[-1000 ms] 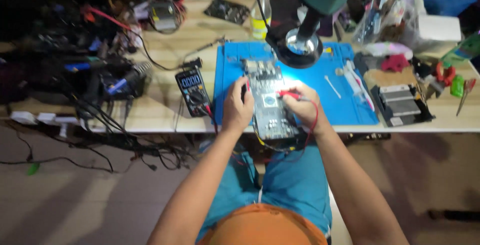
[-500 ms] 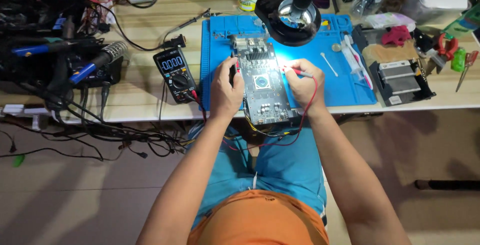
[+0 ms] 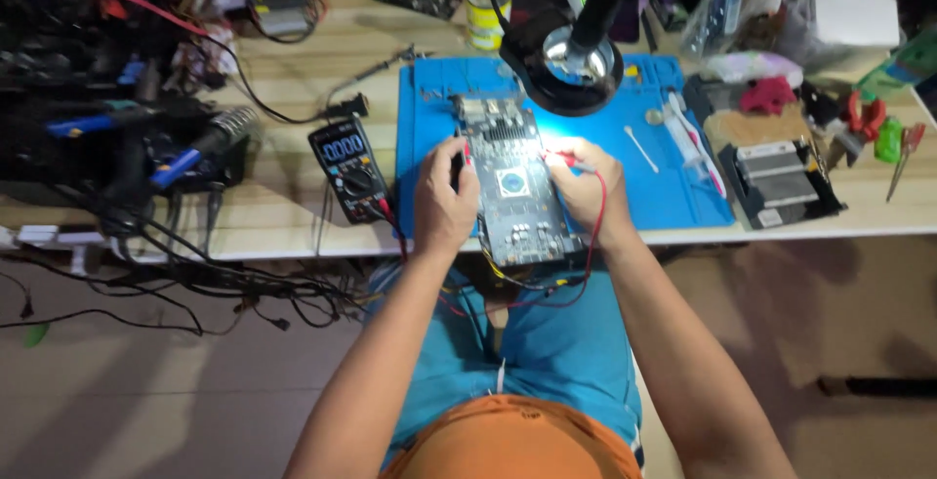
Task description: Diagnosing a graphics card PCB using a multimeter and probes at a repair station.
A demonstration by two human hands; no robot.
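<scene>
A long grey circuit board (image 3: pixel 515 191) lies on a blue work mat (image 3: pixel 673 162) at the table's front edge. My left hand (image 3: pixel 442 201) grips a black test probe (image 3: pixel 459 159) upright at the board's left side. My right hand (image 3: pixel 583 186) holds a red test probe (image 3: pixel 559 157) with its tip on the board's right edge. Red and black leads hang below the table toward my lap. A black multimeter (image 3: pixel 349 168) with a lit blue screen rests just left of the mat.
A black lamp with a round magnifier (image 3: pixel 569 61) hangs over the mat's far side. Soldering tools and tangled cables (image 3: pixel 146 147) crowd the left. A black metal part (image 3: pixel 779 178), pliers (image 3: pixel 864 113) and bags lie right. A bottle (image 3: pixel 486 10) stands behind.
The view has shifted slightly, so the bench sits a little lower in frame. Both hands stay on the board's sides with their probes; no clear hand movement shows.
</scene>
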